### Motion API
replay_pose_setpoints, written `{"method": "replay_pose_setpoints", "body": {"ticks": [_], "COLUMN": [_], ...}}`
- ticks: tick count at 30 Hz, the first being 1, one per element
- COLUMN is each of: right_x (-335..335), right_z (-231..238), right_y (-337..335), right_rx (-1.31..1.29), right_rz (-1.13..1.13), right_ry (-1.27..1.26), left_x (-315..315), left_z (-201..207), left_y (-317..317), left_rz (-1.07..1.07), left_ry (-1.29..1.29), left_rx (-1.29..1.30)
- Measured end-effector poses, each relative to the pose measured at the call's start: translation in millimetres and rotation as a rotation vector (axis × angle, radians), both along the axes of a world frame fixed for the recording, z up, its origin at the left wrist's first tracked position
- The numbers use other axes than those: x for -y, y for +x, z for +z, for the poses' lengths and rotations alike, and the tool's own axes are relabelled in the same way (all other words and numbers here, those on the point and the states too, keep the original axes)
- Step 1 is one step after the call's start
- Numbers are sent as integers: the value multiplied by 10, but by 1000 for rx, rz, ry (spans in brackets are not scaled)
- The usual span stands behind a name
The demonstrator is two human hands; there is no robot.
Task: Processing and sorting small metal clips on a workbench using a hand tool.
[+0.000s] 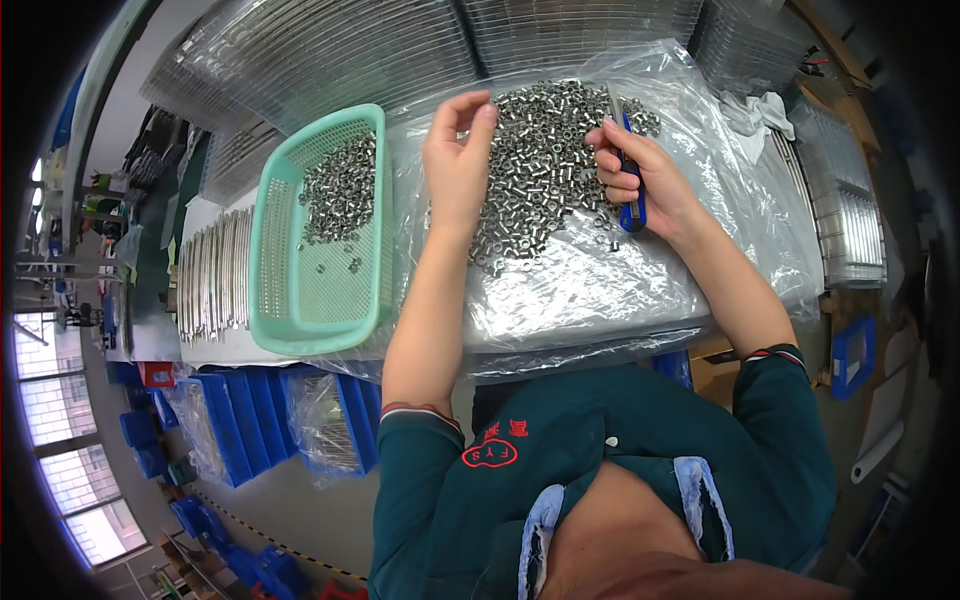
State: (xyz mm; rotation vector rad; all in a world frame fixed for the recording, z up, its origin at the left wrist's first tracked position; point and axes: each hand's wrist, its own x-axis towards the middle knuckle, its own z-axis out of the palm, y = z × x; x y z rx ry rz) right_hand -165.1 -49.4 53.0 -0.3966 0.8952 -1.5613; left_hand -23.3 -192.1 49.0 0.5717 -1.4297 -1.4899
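Observation:
A blue utility knife [632, 190] is gripped in my right hand [640, 175], its slim metal blade pointing away from me over the pile. Beneath both hands spreads a heap of small shiny metal sleeve-like parts [540, 150] on clear plastic sheeting [600, 280]. My left hand [460, 160] is raised at the heap's left edge, with fingers curled toward the thumb; whatever they may hold is too small to make out. Just left of that hand stands a pale green perforated plastic basket [262, 270], with more of the metal parts gathered toward its far end.
Stacked clear plastic trays [330, 70] line the back of the table, and more trays [845, 200] stand at the right. A white cloth [755, 120] lies at the far right. Metal rods [215, 275] sit left of the basket. Blue bins [245, 420] are below the table's edge.

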Motion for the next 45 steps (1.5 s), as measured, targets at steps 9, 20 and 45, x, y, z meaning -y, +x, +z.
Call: {"method": "replay_pose_setpoints", "body": {"ticks": [9, 20, 45], "right_x": [-22, -17, -9], "right_z": [-17, 6, -52], "right_y": [2, 55, -4], "right_rx": [-25, -149, 23], "right_rz": [3, 68, 119], "right_ry": [-4, 86, 56], "left_x": [25, -122, -365], "left_z": [-331, -90, -23], "left_y": [-21, -91, -110], "left_rz": [269, 129, -66], "left_ry": [-841, -910, -602], "left_rx": [974, 529, 146]}}
